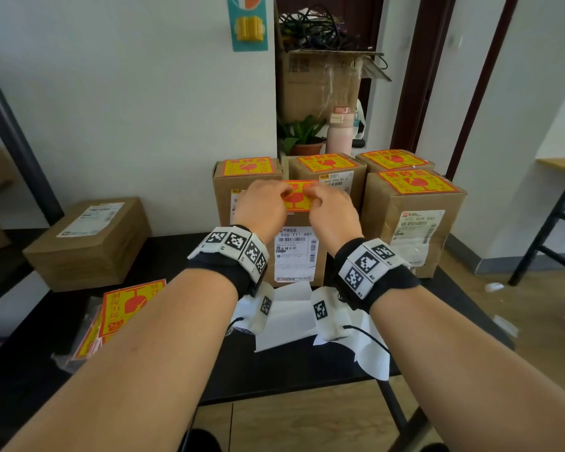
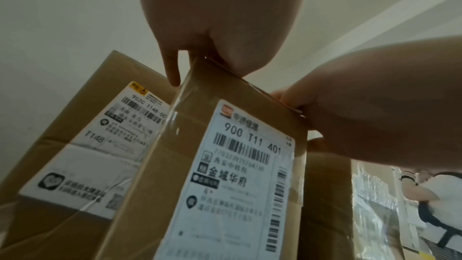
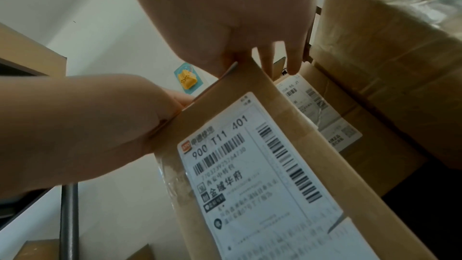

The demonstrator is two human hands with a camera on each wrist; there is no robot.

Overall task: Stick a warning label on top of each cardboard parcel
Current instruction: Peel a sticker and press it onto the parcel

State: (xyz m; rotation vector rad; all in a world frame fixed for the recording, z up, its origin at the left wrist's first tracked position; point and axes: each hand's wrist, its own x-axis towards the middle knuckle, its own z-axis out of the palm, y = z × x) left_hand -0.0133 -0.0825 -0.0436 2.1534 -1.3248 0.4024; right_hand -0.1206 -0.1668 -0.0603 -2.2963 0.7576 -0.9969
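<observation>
The front cardboard parcel (image 1: 294, 252) (image 2: 200, 165) (image 3: 250, 165) stands upright on the black table (image 1: 163, 370), its white shipping slip facing me. A yellow and red warning label (image 1: 297, 199) lies on its top. My left hand (image 1: 265, 203) (image 2: 212, 17) covers the label's left end and my right hand (image 1: 333, 210) (image 3: 225, 17) its right end, bent fingertips pressing down on it. In the wrist views both thumbs lie against the parcel's top front edge. The label's ends are hidden under the hands.
Several parcels behind and to the right carry labels on top (image 1: 247, 166) (image 1: 416, 182). A flat parcel (image 1: 88, 243) lies at the left with no warning label showing. Spare labels (image 1: 128, 308) sit front left. White backing sheets (image 1: 291, 314) lie under my wrists.
</observation>
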